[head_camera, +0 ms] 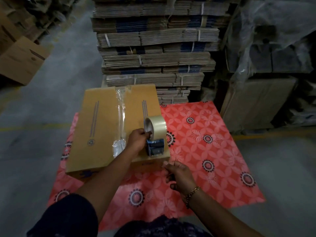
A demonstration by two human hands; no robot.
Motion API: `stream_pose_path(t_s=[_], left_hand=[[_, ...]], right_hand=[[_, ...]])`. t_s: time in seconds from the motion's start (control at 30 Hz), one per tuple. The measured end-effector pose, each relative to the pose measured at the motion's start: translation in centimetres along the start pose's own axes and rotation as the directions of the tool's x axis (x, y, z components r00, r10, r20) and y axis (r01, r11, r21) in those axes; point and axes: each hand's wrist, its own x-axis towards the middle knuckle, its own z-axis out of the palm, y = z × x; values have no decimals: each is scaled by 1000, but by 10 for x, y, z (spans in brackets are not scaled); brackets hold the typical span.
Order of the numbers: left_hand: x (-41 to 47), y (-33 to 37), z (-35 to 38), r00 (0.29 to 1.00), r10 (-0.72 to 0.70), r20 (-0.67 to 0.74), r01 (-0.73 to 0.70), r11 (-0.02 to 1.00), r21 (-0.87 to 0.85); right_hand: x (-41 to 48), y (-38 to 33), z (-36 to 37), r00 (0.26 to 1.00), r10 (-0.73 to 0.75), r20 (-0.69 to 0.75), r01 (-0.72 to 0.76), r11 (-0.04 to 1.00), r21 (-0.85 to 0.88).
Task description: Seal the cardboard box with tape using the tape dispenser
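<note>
On top of the cardboard box (106,127), at its near right corner, the left hand (137,139) is clenched around the tape dispenser (154,135), fingers wrapped over the blue frame where it meets the roll. The roll of clear tape (156,126) rises just beyond and to the right of that grip, tilted slightly, and the blue body of the dispenser hangs below the fingers with its lower end touching the box top close to the front edge.

Left of the grip, a strip of clear tape (120,120) already runs along the centre seam of the box from the far edge toward the near one, crinkled and bunched at its near end just beside the wrist.

Below and to the right of the dispenser, the right hand (177,173) is loosely curled, its fingertips pinched together just off the box's near right corner; whether they hold a tape end is too fine to tell. A beaded bracelet (192,194) sits on that wrist.

Beneath both hands the box rests on a red floral mat (205,151) spread over the concrete floor (34,134). Well beyond the grip stand bundled stacks of flattened cartons (153,48).
</note>
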Motion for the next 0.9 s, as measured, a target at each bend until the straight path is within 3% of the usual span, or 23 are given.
stream_pose_path(t_s=[0.07, 0.13, 0.2, 0.37, 0.5, 0.7, 0.83, 0.9], left_hand=[[2, -4, -3, 990, 136, -41, -119, 953, 279], [5, -10, -6, 963, 256, -88, -172, 830, 531], [10, -19, -11, 939, 319, -129, -170, 755, 634], [13, -30, -13, 933, 347, -94, -211, 740, 639], [-29, -47, -11, 883, 434, -177, -338, 851, 402], [-92, -73, -5, 767, 637, 72, -597, 668, 444], [-98, -75, 2, 730, 675, 105, -637, 618, 461], [-100, -75, 3, 737, 671, 86, -633, 640, 435]], right_hand=[[2, 4, 4, 1000, 20, -7, -20, 1000, 12], [4, 6, 7, 999, 29, -13, -29, 999, 21], [4, 9, 10, 999, 33, -20, -33, 999, 25], [5, 13, 15, 999, 31, -39, -30, 999, 38], [4, 15, 14, 999, -10, -44, 10, 1000, -3], [7, 16, 14, 999, -25, -44, 24, 999, -22], [8, 16, 13, 999, -32, -28, 31, 999, -33], [7, 14, 11, 999, -38, -7, 38, 999, -31]])
